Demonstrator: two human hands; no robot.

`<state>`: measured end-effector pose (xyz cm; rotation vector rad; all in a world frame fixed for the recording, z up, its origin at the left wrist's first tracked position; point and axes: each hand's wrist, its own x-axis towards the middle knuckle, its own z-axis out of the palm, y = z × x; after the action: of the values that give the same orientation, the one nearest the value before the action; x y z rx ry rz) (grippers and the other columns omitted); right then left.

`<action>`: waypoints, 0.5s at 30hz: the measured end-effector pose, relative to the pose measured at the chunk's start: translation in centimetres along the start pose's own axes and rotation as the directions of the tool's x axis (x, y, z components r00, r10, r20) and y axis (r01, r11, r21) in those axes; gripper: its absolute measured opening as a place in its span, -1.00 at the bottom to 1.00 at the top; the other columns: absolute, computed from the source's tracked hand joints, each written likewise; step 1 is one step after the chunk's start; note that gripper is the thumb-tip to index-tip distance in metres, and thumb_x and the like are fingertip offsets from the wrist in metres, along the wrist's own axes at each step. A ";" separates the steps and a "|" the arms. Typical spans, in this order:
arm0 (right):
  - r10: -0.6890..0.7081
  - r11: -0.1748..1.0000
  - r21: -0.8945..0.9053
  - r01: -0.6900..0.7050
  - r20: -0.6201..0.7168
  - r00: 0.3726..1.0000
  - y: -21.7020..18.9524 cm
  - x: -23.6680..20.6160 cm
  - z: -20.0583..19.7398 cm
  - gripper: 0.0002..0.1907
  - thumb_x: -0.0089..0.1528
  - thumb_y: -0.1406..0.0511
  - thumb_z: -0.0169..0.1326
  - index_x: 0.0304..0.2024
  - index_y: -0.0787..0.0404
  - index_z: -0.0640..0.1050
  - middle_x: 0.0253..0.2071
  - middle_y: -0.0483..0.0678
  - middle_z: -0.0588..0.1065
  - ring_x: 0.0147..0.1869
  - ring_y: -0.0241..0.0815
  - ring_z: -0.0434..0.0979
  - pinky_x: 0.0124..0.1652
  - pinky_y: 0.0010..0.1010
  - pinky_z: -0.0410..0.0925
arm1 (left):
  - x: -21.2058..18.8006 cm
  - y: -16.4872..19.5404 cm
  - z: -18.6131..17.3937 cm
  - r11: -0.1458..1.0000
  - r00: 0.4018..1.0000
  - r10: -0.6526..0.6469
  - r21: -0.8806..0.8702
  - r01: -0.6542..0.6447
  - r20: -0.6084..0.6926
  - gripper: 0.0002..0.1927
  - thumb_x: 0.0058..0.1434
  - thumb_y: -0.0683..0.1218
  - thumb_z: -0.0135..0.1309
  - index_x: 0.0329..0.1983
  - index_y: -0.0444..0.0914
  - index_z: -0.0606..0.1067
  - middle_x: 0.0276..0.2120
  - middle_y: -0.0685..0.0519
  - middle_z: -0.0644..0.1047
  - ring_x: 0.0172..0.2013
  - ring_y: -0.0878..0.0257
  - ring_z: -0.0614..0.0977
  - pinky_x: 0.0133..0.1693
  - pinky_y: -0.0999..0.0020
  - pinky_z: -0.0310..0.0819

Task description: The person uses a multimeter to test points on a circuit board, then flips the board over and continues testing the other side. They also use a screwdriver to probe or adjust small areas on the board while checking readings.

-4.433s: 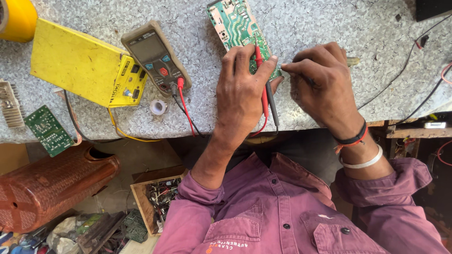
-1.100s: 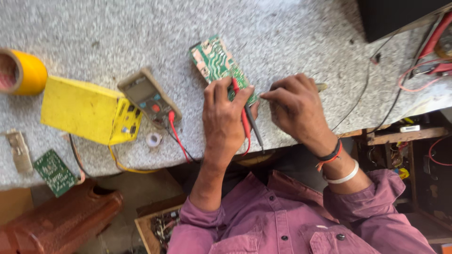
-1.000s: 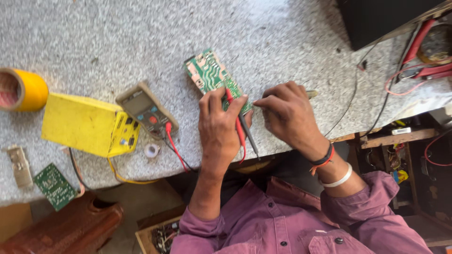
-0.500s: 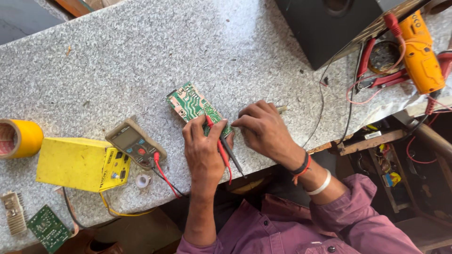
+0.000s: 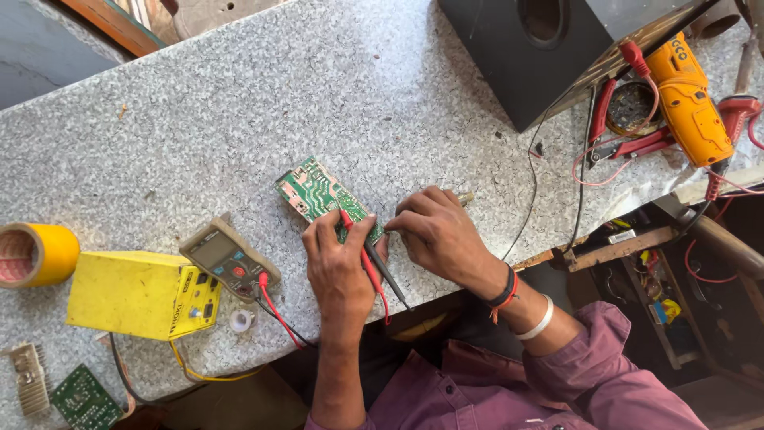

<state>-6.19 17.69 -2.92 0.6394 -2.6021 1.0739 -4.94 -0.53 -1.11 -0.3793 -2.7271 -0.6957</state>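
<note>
We see the green circuit board [image 5: 321, 193] lying flat on the grey speckled worktop [image 5: 239, 103], near its front edge. The left hand [image 5: 341, 269] rests on the near end of the board and pinches the red probe [image 5: 362, 259] and the black probe [image 5: 386, 273] between its fingers, with both tips on the board. The right hand [image 5: 434, 235] is just beside it, its fingers closed together at the board's edge; we cannot tell what it pinches. The probe wires go to the grey multimeter [image 5: 228, 259], which lies next to a yellow box [image 5: 142, 295]. A roll of yellow tape [image 5: 36, 255] stands at the left, and a black speaker [image 5: 549, 48] and a yellow drill [image 5: 691, 99] are well apart at the right.
</note>
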 end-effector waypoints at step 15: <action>0.042 0.999 -0.015 -0.044 -0.113 0.993 -0.5 0.1 -0.1 -0.80 0.15 0.43 0.19 -0.17 0.13 0.64 -0.15 -0.06 0.55 0.01 0.00 0.50 0.02 -0.17 0.32 | -0.7 -1.0 -0.4 0.936 0.996 -0.028 -0.351 -0.004 -0.086 -0.53 0.20 -0.01 0.34 0.16 -0.18 0.53 0.06 -0.15 0.46 0.08 -0.09 0.55 0.05 0.08 0.52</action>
<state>-6.03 17.47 -2.52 0.5053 -2.5360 1.0671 -4.54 -1.65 -1.44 -0.3983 -2.5185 -1.1805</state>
